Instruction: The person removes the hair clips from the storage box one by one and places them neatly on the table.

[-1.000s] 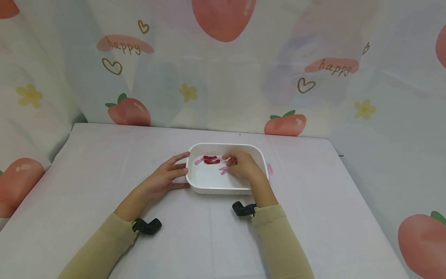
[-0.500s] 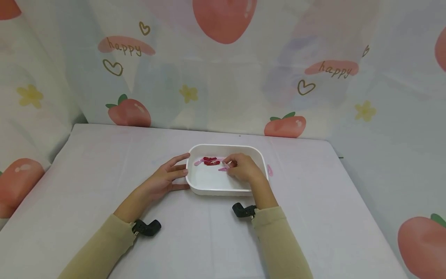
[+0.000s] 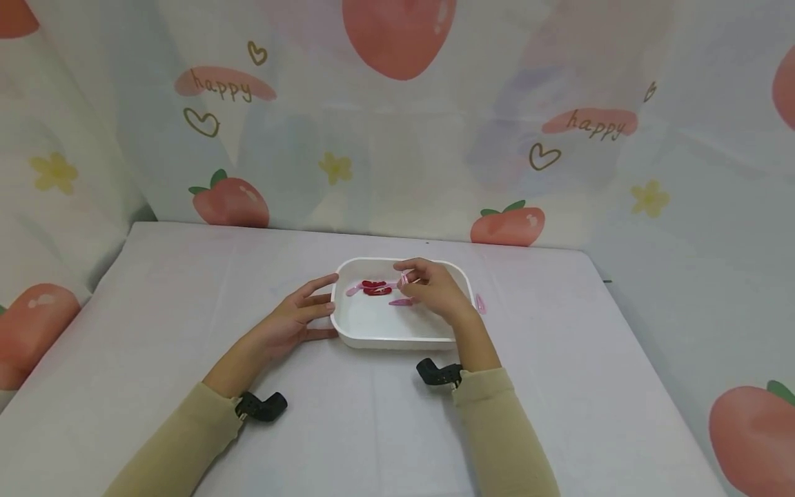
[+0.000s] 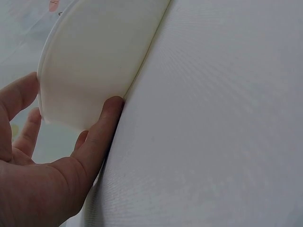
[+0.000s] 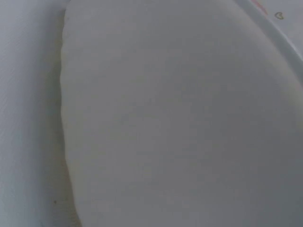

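A white tray (image 3: pixel 373 324) sits on the table, with two red hair clips (image 3: pixel 377 291) inside it. Around these lie a pink hair clip (image 3: pixel 353 290) on the left and another pink clip (image 3: pixel 401 302) below my right hand. My right hand (image 3: pixel 439 293) is over the tray's right half, pinching a small pink hair clip (image 3: pixel 404 279), partly hidden by the fingers. My left hand (image 3: pixel 292 319) touches the tray's left end with spread, fairly straight fingers. In the left wrist view, its thumb rests low against the tray wall (image 4: pixel 94 61). The right wrist view shows the tray's outer side (image 5: pixel 165 118) but no fingers.
Outside the tray, by its right end, lies a pink hair clip (image 3: pixel 481 304). A white cloth covers the table (image 3: pixel 335 428). Behind it hangs a printed curtain (image 3: pixel 397 172). Black wrist cameras (image 3: pixel 263 407) are strapped to both forearms.
My right hand has closed its fingertips on a pink clip and raised it slightly off the tray floor. My left hand has stayed at the tray's left end.
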A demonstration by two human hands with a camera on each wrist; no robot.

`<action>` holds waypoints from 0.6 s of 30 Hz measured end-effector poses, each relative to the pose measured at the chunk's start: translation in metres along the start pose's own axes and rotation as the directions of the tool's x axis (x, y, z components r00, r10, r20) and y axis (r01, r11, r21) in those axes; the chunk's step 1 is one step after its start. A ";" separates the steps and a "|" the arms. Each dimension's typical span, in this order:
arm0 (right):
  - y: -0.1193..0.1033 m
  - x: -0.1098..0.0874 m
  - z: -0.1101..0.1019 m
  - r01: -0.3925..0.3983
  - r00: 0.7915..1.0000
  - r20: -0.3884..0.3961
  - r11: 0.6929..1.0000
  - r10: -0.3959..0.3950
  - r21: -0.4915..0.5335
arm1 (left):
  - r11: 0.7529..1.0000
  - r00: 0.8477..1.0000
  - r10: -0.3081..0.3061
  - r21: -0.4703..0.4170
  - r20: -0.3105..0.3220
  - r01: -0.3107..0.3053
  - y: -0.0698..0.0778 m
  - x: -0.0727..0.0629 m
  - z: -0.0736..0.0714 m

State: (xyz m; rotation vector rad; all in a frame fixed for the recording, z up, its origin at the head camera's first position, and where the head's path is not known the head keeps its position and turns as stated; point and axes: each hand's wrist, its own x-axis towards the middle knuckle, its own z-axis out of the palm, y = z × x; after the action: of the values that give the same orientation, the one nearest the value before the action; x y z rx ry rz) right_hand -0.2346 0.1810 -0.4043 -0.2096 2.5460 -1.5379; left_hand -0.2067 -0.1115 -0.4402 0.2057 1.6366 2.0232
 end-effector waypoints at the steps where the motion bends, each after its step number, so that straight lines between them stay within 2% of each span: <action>1: -0.001 -0.001 -0.001 0.001 1.000 -0.001 0.999 -0.001 0.033 | 1.000 1.000 0.001 0.001 0.002 -0.001 0.000 0.000 0.000; 6: -0.006 -0.003 -0.009 -0.009 1.000 0.004 0.982 0.009 0.189 | 1.000 1.000 0.004 0.007 0.011 -0.005 -0.002 0.001 0.000; 12: -0.009 -0.006 -0.022 0.032 0.999 0.010 0.966 -0.036 0.258 | 1.000 1.000 0.004 0.014 -0.005 -0.004 -0.003 0.000 -0.004; 18: -0.007 -0.020 -0.045 0.045 0.999 -0.016 0.909 -0.042 0.414 | 1.000 1.000 0.006 0.015 0.008 -0.006 -0.002 0.001 -0.002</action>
State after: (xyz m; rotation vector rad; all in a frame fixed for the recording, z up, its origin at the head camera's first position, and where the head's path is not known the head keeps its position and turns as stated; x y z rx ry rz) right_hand -0.2237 0.2208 -0.3756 -0.2054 2.1592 -2.0504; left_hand -0.2081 -0.1127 -0.4431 0.2236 1.6487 2.0123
